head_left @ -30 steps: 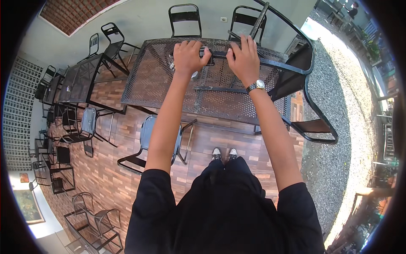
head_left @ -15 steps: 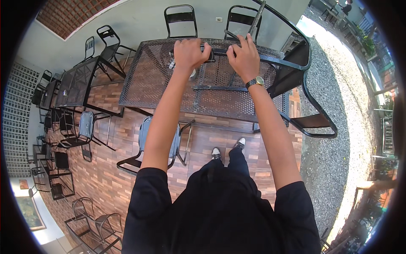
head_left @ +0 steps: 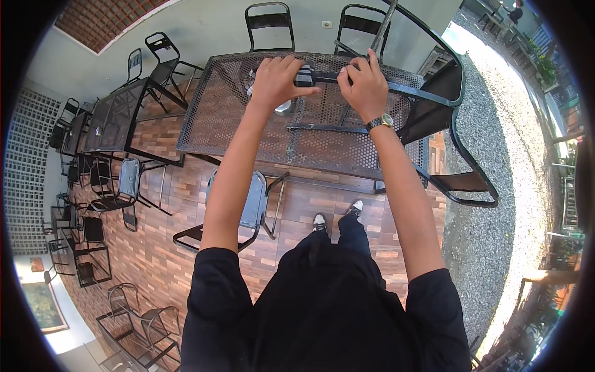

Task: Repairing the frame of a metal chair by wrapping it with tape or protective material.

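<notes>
My left hand (head_left: 273, 84) curls its fingers over a black-and-white striped cloth (head_left: 304, 76), thumb stretched out to the right; part of the cloth is hidden beneath it. My right hand (head_left: 362, 87) bends its fingers onto the dark metal bar (head_left: 403, 88) of a black folding chair (head_left: 460, 152), index finger raised. The chair lies sideways across the right part of a perforated metal table (head_left: 223, 118), its seat hanging beyond that end. A small silver round object (head_left: 283, 109) sits just below my left hand.
More chairs (head_left: 268, 28) stand along the wall behind the table and at tables (head_left: 111, 118) to the left. A grey chair (head_left: 246, 208) is at the near side by my legs. A gravel strip (head_left: 480, 248) runs along the right; a seated person (head_left: 514, 13) is far off.
My left thumb has swung out to the right, exposing more striped cloth. My right hand has shifted slightly rightward along the bar. My right foot has stepped forward and right.
</notes>
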Available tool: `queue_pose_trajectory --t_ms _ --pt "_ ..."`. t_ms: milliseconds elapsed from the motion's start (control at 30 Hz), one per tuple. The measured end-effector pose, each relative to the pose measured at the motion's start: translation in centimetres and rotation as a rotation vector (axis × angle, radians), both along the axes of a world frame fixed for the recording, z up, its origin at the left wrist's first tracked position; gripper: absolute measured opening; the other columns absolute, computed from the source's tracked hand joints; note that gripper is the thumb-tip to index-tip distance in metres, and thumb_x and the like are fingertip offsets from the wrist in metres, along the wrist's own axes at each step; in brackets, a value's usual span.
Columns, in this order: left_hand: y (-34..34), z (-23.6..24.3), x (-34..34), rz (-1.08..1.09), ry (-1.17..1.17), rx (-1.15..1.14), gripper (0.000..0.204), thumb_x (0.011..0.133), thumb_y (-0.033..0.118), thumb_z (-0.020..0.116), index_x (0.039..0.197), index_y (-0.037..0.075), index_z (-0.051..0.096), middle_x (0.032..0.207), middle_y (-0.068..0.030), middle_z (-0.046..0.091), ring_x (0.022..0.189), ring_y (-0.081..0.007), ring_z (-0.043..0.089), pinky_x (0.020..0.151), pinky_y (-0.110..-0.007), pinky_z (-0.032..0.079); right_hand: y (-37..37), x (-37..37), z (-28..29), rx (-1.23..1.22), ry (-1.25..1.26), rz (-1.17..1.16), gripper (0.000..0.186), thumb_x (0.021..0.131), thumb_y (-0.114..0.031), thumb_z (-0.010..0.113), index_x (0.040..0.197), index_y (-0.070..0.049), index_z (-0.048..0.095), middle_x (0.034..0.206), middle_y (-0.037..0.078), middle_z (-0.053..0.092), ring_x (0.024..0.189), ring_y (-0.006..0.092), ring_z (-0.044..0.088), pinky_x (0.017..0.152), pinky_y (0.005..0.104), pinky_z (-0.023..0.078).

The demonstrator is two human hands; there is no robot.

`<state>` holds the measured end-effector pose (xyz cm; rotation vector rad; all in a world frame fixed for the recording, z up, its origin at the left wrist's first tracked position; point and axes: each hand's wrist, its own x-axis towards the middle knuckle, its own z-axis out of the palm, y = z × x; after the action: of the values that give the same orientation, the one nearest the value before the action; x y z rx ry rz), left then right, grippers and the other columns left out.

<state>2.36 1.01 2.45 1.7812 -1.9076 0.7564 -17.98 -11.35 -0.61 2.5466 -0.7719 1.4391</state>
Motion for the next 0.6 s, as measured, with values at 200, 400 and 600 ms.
queue_pose_trajectory --t_ms 200,400,600 --pt "0.6 0.0 1.7 -0.048 -0.029 0.012 0.062 0.069 0.062 0.084 0.102 0.011 0.069 0.084 -0.0042 0.068 0.080 -0.0259 0.069 0.071 -0.039 0.052 0.1 -0.7 0.4 0.006 0.065 0.026 0.018 0.092 -0.025 0.067 0.086 -0.010 0.074 0.100 0.002 0.070 0.127 0.0351 0.063 0.082 0.0442 0.061" --pt "0.9 0.5 2.3 -0.056 -0.018 0.040 0.061 0.071 0.061 0.084 0.100 0.010 0.068 0.086 -0.0049 0.070 0.081 -0.0273 0.070 0.072 -0.040 0.053 -0.9 -0.4 0.0 -0.073 0.017 0.024 0.019 0.090 -0.028 0.068 0.078 -0.014 0.071 0.092 0.000 0.067 0.124 0.0347 0.063 0.070 0.0419 0.062" --pt "0.7 0.4 1.0 0.037 -0.072 0.102 0.065 0.072 0.068 0.080 0.096 0.009 0.068 0.083 -0.0045 0.068 0.080 -0.0259 0.069 0.074 -0.040 0.052 -0.1 0.3 -0.2 -0.049 -0.036 0.022 0.017 0.086 -0.025 0.069 0.075 -0.013 0.071 0.088 0.001 0.065 0.122 0.0340 0.064 0.070 0.0419 0.061"
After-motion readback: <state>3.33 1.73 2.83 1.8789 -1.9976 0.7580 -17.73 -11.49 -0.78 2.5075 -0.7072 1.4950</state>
